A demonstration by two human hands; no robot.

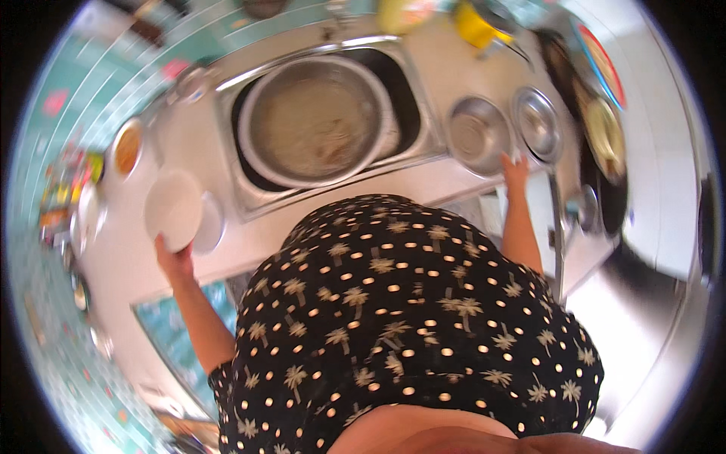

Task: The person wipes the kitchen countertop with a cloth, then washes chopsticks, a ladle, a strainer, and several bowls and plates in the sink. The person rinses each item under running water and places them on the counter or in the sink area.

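My left hand (174, 258) is closed on the near rim of a white bowl (173, 210), held at the left counter partly over another white dish (211, 222). On the right, my right hand (515, 169) touches or nears the near rim of a round metal bowl (479, 136); blur hides whether it grips it. Just beyond that hand is a second shiny metal bowl (536, 123). A large metal basin (317, 122) of cloudy water sits in the steel sink (417, 113) between my hands, with something brownish under the water.
At the far left stand a bowl of orange food (128, 148) and colourful packets (71, 181). A yellow container (475, 27) is at the back right. Past the metal bowls lie an oval yellowish dish (606, 139) and a blue-and-red-rimmed round item (602, 65). A tap (340, 12) rises behind the sink.
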